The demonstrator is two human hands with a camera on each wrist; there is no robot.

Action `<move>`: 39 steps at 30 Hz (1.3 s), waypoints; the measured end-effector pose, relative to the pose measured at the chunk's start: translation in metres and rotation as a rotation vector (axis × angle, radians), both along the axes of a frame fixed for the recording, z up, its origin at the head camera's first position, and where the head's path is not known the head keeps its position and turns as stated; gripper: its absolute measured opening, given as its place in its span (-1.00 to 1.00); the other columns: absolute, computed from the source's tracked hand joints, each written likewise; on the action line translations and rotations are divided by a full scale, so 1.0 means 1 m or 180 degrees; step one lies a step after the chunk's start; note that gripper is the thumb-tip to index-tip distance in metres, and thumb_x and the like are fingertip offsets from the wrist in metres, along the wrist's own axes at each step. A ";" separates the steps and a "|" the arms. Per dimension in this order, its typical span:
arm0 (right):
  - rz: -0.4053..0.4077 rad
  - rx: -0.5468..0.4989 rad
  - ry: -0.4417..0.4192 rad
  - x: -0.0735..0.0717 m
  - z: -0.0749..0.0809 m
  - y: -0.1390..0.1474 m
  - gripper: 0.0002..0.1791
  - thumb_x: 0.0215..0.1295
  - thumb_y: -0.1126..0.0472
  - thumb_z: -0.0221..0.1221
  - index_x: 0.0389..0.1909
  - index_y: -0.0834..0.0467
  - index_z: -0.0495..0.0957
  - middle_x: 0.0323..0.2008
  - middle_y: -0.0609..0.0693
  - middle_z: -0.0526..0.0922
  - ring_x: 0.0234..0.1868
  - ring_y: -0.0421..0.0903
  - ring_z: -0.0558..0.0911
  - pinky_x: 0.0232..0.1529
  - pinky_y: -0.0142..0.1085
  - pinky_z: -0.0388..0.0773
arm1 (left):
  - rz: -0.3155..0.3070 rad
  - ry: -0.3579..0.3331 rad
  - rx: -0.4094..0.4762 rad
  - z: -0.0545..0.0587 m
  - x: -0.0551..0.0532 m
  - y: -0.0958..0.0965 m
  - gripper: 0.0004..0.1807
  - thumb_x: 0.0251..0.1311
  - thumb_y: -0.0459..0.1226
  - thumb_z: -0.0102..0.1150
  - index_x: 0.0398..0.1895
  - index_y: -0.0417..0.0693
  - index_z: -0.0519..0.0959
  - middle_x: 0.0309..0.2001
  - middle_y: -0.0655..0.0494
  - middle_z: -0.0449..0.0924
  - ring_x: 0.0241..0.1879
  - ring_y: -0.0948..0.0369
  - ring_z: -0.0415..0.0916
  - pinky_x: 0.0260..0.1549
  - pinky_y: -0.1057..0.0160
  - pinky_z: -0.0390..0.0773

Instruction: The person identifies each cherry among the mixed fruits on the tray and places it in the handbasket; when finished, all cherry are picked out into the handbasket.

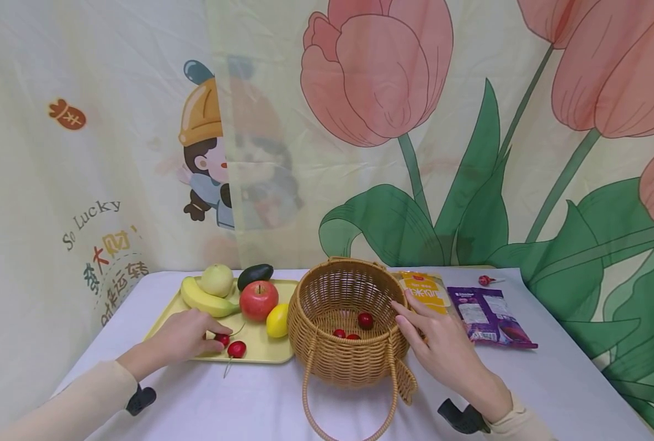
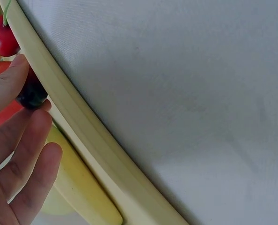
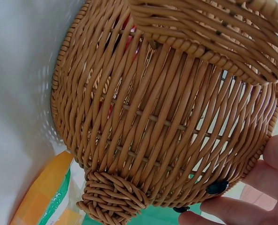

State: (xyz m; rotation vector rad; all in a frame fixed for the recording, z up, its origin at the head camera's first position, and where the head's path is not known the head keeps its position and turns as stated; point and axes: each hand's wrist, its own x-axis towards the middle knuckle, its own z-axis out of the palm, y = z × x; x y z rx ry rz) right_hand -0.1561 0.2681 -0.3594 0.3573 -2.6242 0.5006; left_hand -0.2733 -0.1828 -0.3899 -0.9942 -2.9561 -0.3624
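Note:
My left hand (image 1: 186, 337) is over the front of the yellow tray (image 1: 163, 321), pinching a dark red cherry (image 2: 32, 91) between thumb and fingers. Another cherry (image 1: 236, 350) lies beside it at the tray's front edge, its stem hanging over. My right hand (image 1: 442, 343) touches the right rim of a wicker basket (image 1: 349, 361) with extended fingers (image 3: 232, 208). Several cherries (image 1: 365, 321) lie inside the basket. Its handle (image 1: 306, 398) hangs down toward me at the front.
The tray also holds a banana (image 1: 208, 300), a pale green round fruit (image 1: 217, 280), an avocado (image 1: 255, 277), an apple (image 1: 258, 301) and a lemon (image 1: 277, 321). Right of the basket lie an orange snack packet (image 1: 423, 291), a purple packet (image 1: 489, 315) and a lollipop (image 1: 486, 280).

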 end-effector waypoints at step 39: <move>0.0025 0.0000 0.0045 0.000 0.001 0.000 -0.59 0.58 0.01 0.07 0.29 0.06 0.61 0.35 0.23 0.52 -0.70 -0.36 0.34 0.20 0.31 0.50 | -0.0174 0.0156 0.0074 0.076 -0.014 0.013 -0.65 0.07 -0.14 0.53 -0.04 0.07 0.81 -0.27 0.29 0.78 -0.41 0.31 0.43 -0.52 0.38 0.38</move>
